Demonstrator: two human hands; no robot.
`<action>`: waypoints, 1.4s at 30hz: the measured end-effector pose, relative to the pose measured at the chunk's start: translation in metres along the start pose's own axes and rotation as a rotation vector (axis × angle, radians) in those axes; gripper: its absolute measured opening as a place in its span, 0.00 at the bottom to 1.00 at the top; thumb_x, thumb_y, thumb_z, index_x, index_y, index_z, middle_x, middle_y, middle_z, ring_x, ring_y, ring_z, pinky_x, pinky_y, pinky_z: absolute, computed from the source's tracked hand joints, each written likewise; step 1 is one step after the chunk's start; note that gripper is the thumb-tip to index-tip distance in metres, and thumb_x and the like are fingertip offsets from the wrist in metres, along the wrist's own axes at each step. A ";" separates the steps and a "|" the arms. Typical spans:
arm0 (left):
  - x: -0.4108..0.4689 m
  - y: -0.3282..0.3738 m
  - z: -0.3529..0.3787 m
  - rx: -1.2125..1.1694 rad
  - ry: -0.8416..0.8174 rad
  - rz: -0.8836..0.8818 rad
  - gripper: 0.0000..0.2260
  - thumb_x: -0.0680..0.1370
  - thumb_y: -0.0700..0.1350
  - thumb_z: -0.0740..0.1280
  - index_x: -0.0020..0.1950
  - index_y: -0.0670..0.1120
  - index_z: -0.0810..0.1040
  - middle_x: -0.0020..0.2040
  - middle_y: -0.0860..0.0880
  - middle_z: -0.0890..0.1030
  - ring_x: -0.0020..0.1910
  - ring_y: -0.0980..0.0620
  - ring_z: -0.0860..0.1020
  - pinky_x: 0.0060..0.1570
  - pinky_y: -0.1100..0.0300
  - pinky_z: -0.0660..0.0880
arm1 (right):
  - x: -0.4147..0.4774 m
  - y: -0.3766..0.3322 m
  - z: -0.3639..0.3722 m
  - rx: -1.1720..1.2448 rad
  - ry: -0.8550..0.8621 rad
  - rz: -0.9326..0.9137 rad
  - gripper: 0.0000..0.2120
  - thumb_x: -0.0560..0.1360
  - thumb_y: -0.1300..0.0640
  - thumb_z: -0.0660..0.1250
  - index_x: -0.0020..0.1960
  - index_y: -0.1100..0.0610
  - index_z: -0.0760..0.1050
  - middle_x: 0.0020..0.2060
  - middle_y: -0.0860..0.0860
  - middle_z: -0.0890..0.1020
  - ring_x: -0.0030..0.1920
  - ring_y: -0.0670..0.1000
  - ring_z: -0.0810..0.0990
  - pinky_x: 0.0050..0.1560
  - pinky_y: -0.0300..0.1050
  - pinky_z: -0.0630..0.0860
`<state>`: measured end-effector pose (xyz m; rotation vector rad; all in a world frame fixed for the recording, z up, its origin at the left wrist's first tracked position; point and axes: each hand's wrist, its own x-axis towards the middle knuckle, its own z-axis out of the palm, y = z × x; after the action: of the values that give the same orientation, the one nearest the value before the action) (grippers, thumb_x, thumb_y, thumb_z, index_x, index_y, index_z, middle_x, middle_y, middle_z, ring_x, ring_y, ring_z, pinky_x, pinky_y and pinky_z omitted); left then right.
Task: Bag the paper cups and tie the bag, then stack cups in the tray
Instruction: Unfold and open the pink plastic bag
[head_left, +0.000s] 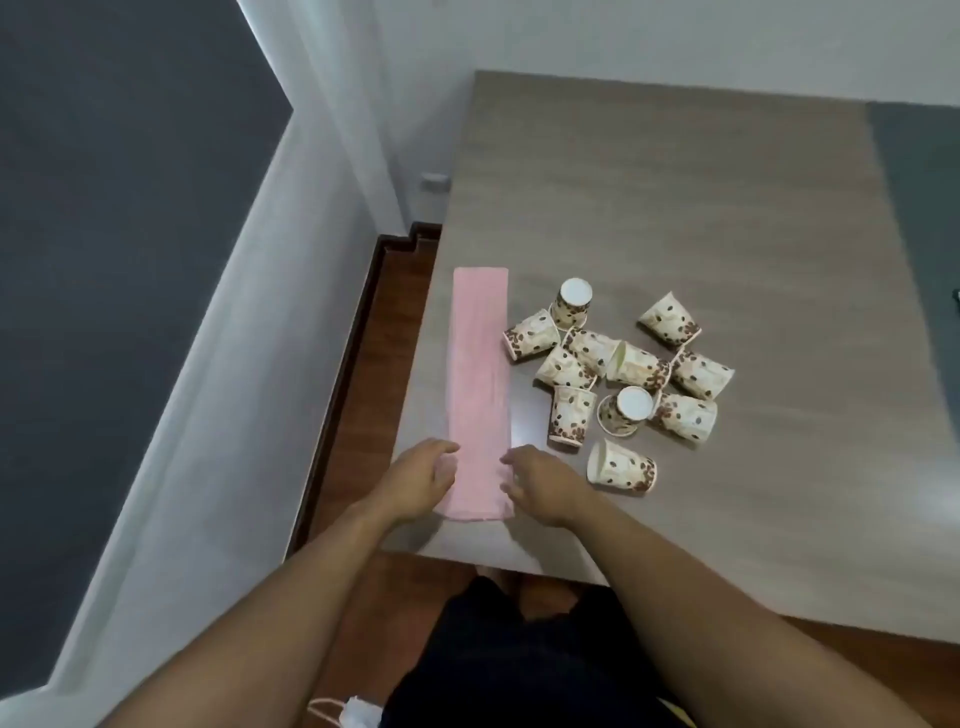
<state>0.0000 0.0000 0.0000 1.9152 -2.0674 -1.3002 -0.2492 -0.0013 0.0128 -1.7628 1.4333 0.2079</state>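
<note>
A long, flat, folded pink plastic bag lies along the left side of the wooden table. Several paper cups with a coffee-bean print are scattered to its right, most on their sides, two upside down. My left hand rests at the left edge of the bag's near end, fingers apart. At the right edge of that same end is my right hand, its fingers spread and touching the bag. Neither hand grips anything. No tray is in view.
The table's left and near edges are close to my hands, with wooden floor below. White walls stand left and behind. A grey-green mat lies at the table's far right. A small white object with a pink cord lies near my legs.
</note>
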 end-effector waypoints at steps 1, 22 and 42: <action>0.003 -0.006 0.010 0.017 -0.023 0.003 0.21 0.88 0.47 0.68 0.82 0.44 0.76 0.80 0.44 0.78 0.78 0.43 0.77 0.79 0.52 0.71 | 0.003 0.001 0.010 -0.032 -0.024 -0.014 0.29 0.85 0.45 0.67 0.83 0.53 0.69 0.83 0.54 0.69 0.80 0.58 0.72 0.78 0.56 0.71; 0.015 0.013 0.036 -0.623 0.296 -0.300 0.03 0.81 0.44 0.79 0.49 0.46 0.91 0.46 0.51 0.91 0.45 0.55 0.87 0.47 0.65 0.80 | -0.004 0.004 0.007 0.431 0.228 0.045 0.27 0.86 0.48 0.66 0.82 0.55 0.67 0.79 0.52 0.72 0.78 0.52 0.72 0.79 0.46 0.67; 0.002 0.080 -0.046 -0.438 0.561 -0.006 0.10 0.87 0.46 0.71 0.46 0.49 0.80 0.41 0.52 0.84 0.39 0.53 0.79 0.39 0.54 0.74 | -0.041 0.023 -0.108 0.465 0.536 0.227 0.15 0.80 0.66 0.70 0.60 0.51 0.89 0.49 0.45 0.89 0.48 0.47 0.85 0.54 0.46 0.79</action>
<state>-0.0401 -0.0356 0.0752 1.8066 -1.3784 -0.9564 -0.3220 -0.0447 0.0946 -1.3165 1.8758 -0.4834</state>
